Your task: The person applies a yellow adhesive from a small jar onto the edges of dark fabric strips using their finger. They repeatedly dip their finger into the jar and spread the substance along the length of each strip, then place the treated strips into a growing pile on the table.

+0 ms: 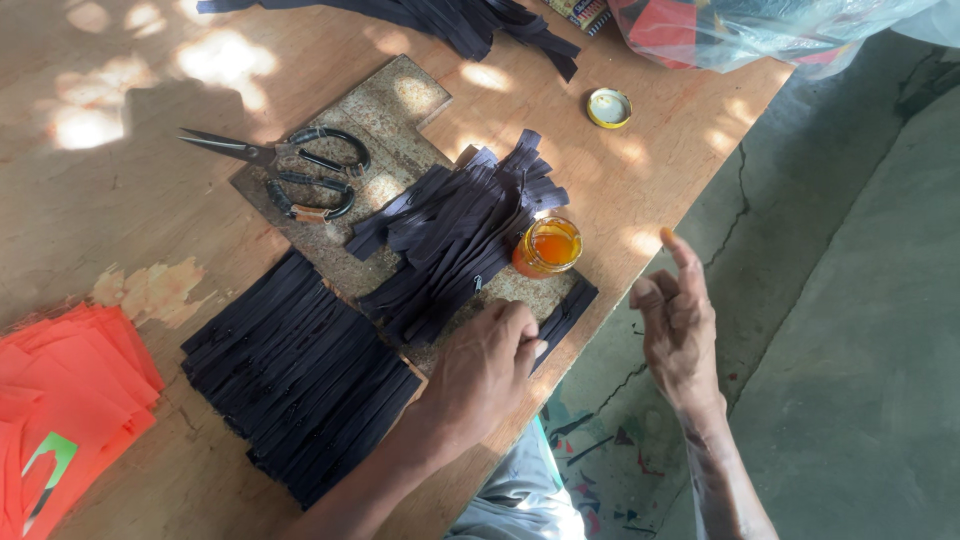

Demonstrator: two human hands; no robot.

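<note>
- Left hand [487, 370], lower centre of the frame, presses fingers-down on a black strip [562, 315] at the board's [395, 105] lower right edge; it seems to pin rather than pinch it, though the fingertips are partly hidden.
- Right hand [678, 320], right of centre, hangs off the table [120, 200], loosely spread and holding nothing, its forefinger tip orange.
- Judgement: keep the strip flat and glue thinly.
- Jar [547, 246], centre, lidless, holds orange glue; its lid [608, 107] lies apart, upper right.
- Loose strips [450, 235] pile beside the jar; laid strips [300, 375] lower left; scissors [285, 165] upper left.
</note>
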